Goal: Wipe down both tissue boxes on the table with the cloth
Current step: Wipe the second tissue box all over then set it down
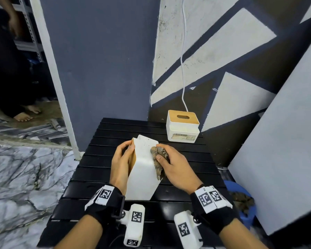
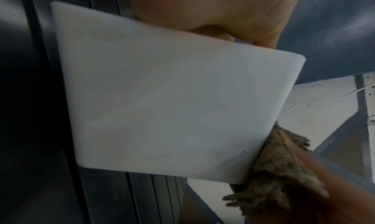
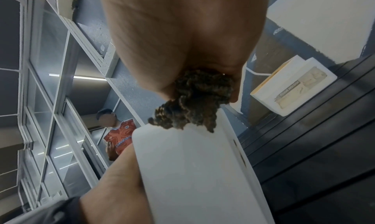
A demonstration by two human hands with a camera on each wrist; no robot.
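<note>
A white tissue box (image 1: 142, 169) with a wooden lid stands tipped on end in the middle of the black slatted table (image 1: 183, 177). My left hand (image 1: 121, 162) grips its lid side, fingers curled over the top edge. My right hand (image 1: 176, 168) holds a brown shaggy cloth (image 1: 159, 159) pressed against the box's right face. The left wrist view shows the box's white face (image 2: 162, 96) with the cloth (image 2: 278, 171) at its edge. In the right wrist view the cloth (image 3: 194, 102) sits bunched in my hand on the box (image 3: 192, 171). A second white tissue box (image 1: 182, 125) with a wooden lid stands upright at the table's far right.
A white cable (image 1: 183, 69) hangs down the painted wall behind the second box. A large white board (image 1: 285, 141) leans at the right. A blue bucket (image 1: 241, 200) sits on the floor by the table's right edge. Another person's bare feet (image 1: 25, 114) stand far left.
</note>
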